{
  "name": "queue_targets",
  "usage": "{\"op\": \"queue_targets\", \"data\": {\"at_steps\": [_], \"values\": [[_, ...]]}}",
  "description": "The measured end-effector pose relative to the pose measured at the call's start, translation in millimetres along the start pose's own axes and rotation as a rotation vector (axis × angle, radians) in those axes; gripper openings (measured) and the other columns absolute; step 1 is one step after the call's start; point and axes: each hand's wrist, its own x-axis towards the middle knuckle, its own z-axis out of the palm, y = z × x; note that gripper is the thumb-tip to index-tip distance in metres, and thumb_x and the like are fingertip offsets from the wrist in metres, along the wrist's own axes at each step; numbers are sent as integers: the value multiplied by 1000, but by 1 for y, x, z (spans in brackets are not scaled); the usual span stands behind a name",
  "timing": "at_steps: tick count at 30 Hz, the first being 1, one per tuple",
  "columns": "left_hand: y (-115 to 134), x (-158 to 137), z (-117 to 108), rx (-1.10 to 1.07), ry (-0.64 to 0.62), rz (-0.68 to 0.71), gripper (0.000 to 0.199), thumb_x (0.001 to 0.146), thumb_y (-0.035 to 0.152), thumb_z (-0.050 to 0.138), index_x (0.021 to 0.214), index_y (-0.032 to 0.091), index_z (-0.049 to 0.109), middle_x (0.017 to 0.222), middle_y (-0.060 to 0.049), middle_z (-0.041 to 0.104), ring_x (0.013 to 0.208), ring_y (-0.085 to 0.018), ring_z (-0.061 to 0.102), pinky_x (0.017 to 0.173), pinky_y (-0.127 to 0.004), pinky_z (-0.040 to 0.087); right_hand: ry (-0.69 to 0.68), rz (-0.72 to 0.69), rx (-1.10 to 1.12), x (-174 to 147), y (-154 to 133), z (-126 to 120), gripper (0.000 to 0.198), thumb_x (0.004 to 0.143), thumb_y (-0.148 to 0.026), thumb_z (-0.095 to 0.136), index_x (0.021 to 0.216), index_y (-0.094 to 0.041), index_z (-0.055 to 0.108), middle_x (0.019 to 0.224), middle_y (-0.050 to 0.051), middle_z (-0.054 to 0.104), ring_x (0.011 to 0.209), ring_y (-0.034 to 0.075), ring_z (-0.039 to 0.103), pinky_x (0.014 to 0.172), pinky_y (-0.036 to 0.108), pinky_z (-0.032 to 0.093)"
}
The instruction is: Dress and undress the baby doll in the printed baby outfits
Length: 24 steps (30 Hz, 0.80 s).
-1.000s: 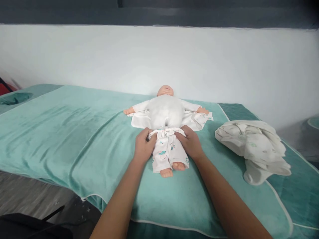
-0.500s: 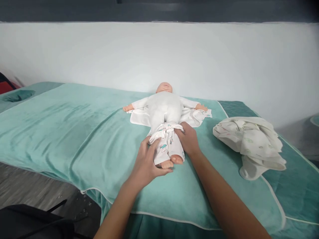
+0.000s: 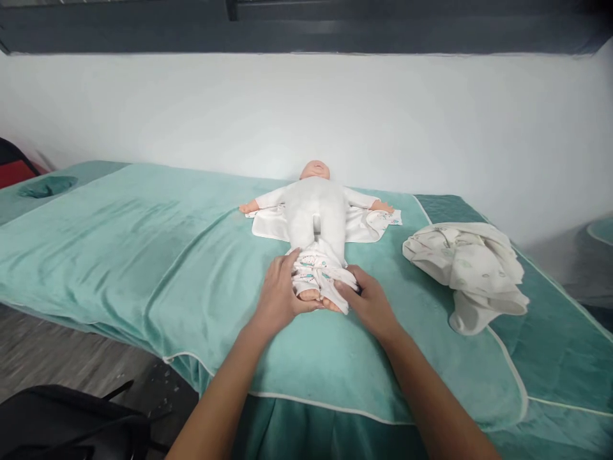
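Observation:
A baby doll with a white cloth body lies on its back, head toward the wall and arms spread. Printed white baby trousers are bunched around its lower legs, the feet showing at the bottom. My left hand grips the trousers on the left side, its thumb near the feet. On the right side my right hand pinches the trouser cloth by the leg opening. An open white baby shirt is spread flat beneath the doll's back and arms.
A crumpled white printed cloth lies to the right on the green bed cover. Behind the bed rises a white wall. A black chair stands at the lower left, below the bed's front edge.
The trousers have been gathered shorter toward the feet. My right hand has moved down from the waistband to the lower trouser leg, while my left hand has shifted slightly up.

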Motion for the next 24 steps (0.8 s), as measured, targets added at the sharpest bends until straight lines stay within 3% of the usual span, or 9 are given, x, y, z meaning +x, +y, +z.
{"op": "queue_targets", "data": {"at_steps": [2,4,8,12,17,21,24], "values": [[0,0,-1,7,-8,-17,110,56,54,87,145,21,32,124,-12,50,115,-31,52,99,-49,45,-94,-3,66,-6,-2,-2,40,78,-46,68,108,-21,55,101,4,63,90,22,58,77,34,46],[1,0,-4,19,-29,-22,103,58,52,86,142,20,36,124,-13,52,115,-32,53,99,-48,45,-135,-9,61,-9,-3,-3,60,71,-47,76,120,-22,51,116,7,62,103,26,58,86,38,47],[9,-3,-17,52,-131,-40,94,63,50,84,140,20,38,132,-14,55,122,-34,52,101,-50,40,-101,-4,-152,-11,-9,-5,46,73,-54,72,102,-21,58,99,5,67,90,24,60,77,35,47],[22,-13,-39,45,-204,-172,83,68,40,81,139,24,40,132,-11,60,118,-32,58,98,-45,43,-151,7,-255,-13,-28,-12,33,80,-55,63,86,-23,60,81,1,68,72,20,57,66,31,41],[47,-34,-62,-81,-221,-306,55,80,30,66,132,26,49,117,-6,70,102,-27,67,86,-37,50,-251,103,-148,-12,-60,-23,21,77,-43,63,81,-23,65,80,0,70,73,20,59,64,30,41],[61,-42,-78,-277,-203,-310,52,74,21,67,124,24,56,125,-4,67,108,-24,65,91,-34,50,-427,238,38,-10,-86,-32,19,76,-38,62,82,-21,69,74,-1,67,68,18,57,60,28,40],[66,-38,-99,-350,-255,-285,49,69,16,64,118,21,59,120,-4,69,104,-22,66,90,-31,50,-511,286,77,-8,-105,-47,24,75,-42,66,77,-19,66,71,-1,62,65,16,53,57,26,37]]}}
